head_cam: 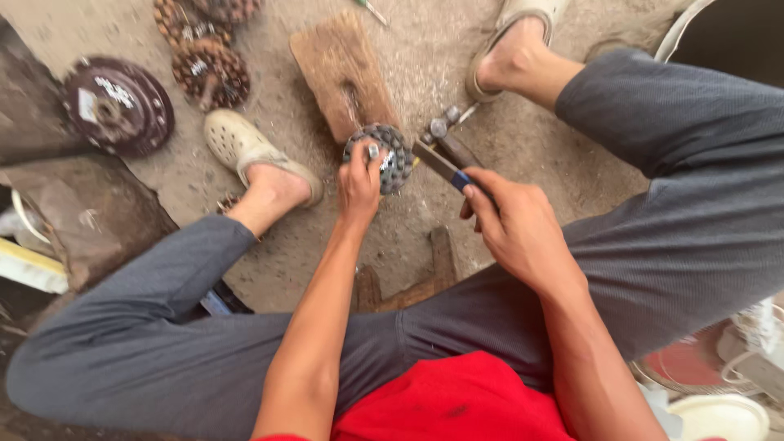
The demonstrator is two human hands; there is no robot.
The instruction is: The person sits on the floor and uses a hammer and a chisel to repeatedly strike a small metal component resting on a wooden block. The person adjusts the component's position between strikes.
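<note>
My left hand (360, 183) grips a round metal disc with studs around its rim (387, 155), holding it on edge against the near end of a wooden block (341, 72) on the ground. My right hand (513, 222) is closed on the blue-taped handle of a hammer (447, 167), whose head lies just right of the disc. A few small metal bolts (443, 124) lie beside the hammer head.
I sit low with both feet in pale sandals (243, 145) on sandy ground. Rusty studded discs (211, 72) and a dark round plate (119, 104) lie at the far left. A wooden stool edge (433, 269) shows between my legs. Pale containers (719, 412) stand at lower right.
</note>
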